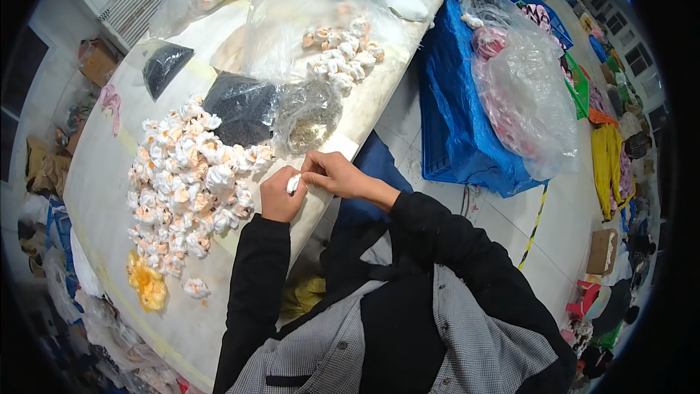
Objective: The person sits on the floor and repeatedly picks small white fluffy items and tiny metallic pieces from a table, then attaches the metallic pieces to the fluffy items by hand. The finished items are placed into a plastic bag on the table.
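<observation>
Cluttered workroom; long pale worktop (109, 175) runs from lower left toward upper right, floor to its right crowded with bins and bags.

Nearest: both forearms in black sleeves rise from the lower edge. Left hand (279, 193) is curled, fingers pressed together around a small white piece (293, 183). Right hand (332, 173) meets it from the right, fingers pinching the same white piece. The piece sits between the two hands, just over the worktop's near edge.

Just left of the hands: heap of small white and peach flowers (186, 175) lying loose on the worktop. A yellow clump (146, 283) lies at the heap's near end.

Behind the hands: clear bag of greyish bits (310, 118), beside a dark bag of black grains (240, 108). A smaller black bag (164, 67) lies further left.

Further: large clear bag (321, 22) holding more white-peach flowers.

Far right, off the worktop: blue crate (456, 124) with a clear bag of pink and white items (521, 87) on it.
</observation>
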Demonstrator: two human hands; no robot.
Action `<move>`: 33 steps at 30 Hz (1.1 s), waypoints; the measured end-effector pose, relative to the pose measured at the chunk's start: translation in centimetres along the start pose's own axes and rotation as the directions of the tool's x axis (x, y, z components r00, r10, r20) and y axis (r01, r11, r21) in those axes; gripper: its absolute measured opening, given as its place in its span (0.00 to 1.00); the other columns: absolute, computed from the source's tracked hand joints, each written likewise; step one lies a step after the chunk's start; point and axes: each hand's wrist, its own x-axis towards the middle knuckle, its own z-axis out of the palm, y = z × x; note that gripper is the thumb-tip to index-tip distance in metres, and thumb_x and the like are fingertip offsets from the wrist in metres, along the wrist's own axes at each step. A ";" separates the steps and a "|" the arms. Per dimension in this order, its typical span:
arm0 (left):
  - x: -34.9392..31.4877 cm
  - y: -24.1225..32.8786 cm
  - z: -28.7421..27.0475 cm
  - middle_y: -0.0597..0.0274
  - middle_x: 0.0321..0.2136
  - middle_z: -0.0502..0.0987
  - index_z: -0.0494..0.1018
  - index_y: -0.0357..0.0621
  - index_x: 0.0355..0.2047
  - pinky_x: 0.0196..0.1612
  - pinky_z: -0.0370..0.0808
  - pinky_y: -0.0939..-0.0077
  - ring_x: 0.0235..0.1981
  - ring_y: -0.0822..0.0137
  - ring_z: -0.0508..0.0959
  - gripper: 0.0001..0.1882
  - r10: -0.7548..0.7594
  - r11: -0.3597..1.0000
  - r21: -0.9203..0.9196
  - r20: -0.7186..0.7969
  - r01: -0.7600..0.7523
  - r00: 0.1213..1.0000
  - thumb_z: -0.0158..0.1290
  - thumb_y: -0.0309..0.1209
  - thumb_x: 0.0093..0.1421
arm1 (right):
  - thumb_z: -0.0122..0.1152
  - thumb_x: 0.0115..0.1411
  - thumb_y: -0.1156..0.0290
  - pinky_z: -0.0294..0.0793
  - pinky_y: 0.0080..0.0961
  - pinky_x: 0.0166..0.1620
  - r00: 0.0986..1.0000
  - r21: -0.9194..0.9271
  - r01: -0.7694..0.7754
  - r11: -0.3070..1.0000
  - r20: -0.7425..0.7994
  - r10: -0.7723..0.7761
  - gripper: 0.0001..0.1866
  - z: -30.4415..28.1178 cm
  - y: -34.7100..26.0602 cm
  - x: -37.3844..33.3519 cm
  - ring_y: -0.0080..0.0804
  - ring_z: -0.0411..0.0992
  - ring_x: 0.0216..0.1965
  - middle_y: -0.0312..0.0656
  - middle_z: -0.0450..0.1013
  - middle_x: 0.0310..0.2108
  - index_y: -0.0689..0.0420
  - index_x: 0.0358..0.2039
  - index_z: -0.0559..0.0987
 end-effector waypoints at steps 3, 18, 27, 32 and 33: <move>-0.1 -0.3 -0.1 0.49 0.25 0.79 0.77 0.38 0.32 0.31 0.75 0.63 0.26 0.51 0.81 0.07 0.021 1.000 0.005 -0.030 -0.021 0.999 0.61 0.29 0.59 | 0.66 0.67 0.71 0.71 0.24 0.33 1.000 0.006 -0.013 1.000 0.011 0.013 0.07 -0.2 0.1 0.2 0.21 0.72 0.27 0.37 0.76 0.24 0.61 0.38 0.78; 1.6 2.0 -11.0 0.49 0.41 0.79 0.82 0.37 0.45 0.42 0.77 0.61 0.43 0.55 0.79 0.12 0.198 0.865 0.495 -0.484 0.080 0.853 0.55 0.22 0.62 | 0.58 0.66 0.63 0.77 0.44 0.48 0.933 -0.574 0.142 0.806 -0.194 -0.303 0.11 -9.1 -1.2 9.5 0.50 0.76 0.43 0.49 0.76 0.40 0.54 0.42 0.83; 0.6 -0.9 -15.8 0.41 0.65 0.69 0.81 0.44 0.54 0.58 0.76 0.59 0.62 0.46 0.75 0.19 -0.290 0.826 0.329 -0.447 0.457 0.846 0.60 0.26 0.61 | 0.62 0.58 0.63 0.68 0.48 0.61 0.996 -0.972 -0.015 0.237 -0.036 -0.085 0.13 -17.6 6.4 23.9 0.49 0.70 0.59 0.47 0.75 0.51 0.56 0.40 0.87; 0.1 0.9 -17.5 0.42 0.66 0.69 0.80 0.43 0.56 0.63 0.72 0.56 0.65 0.43 0.72 0.22 -0.165 0.704 0.558 -0.474 0.440 0.865 0.62 0.28 0.60 | 0.62 0.61 0.63 0.67 0.47 0.61 0.980 -0.856 0.050 0.514 -0.057 -0.190 0.14 -17.8 6.5 22.8 0.47 0.69 0.59 0.47 0.75 0.52 0.57 0.41 0.84; 0.1 1.4 -17.5 0.43 0.66 0.69 0.80 0.43 0.56 0.63 0.72 0.56 0.65 0.43 0.72 0.22 -0.164 0.683 0.563 -0.502 0.465 0.849 0.62 0.28 0.60 | 0.61 0.62 0.63 0.67 0.47 0.61 0.981 -0.845 0.063 0.530 -0.044 -0.188 0.13 -17.9 6.1 22.6 0.46 0.69 0.60 0.46 0.74 0.54 0.55 0.42 0.84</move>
